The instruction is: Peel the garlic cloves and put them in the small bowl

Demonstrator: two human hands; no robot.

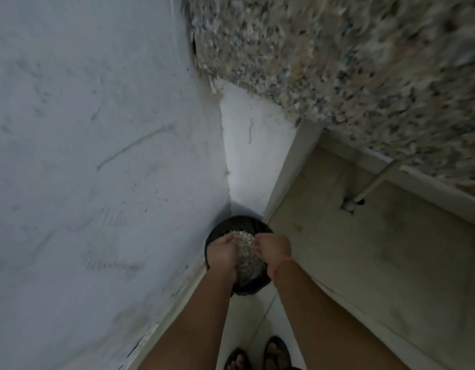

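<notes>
**A:** Entry one, the grips?

**B:** Left grip [223,252] and right grip [275,248], both clenched on a pale crinkly bundle [244,244]. It was held over the black bin [253,285], which stood on the floor [257,316] in the corner by the wall [97,129].

**A:** Entry two, garlic cloves and small bowl?

**B:** Neither was in view. The counter [337,62] showed only its speckled top and near edge, blurred, and nothing on it could be made out.

**A:** Bundle contents?

**B:** Too blurred to tell. Papery garlic skins were a fair guess.

**A:** Progress?

**B:** Judged late. If those were skins, peeling looked done or nearly so, with clearing up in hand. Still unconfirmed was whether the peeled cloves lay in the bowl, which could not be checked from here.
</notes>
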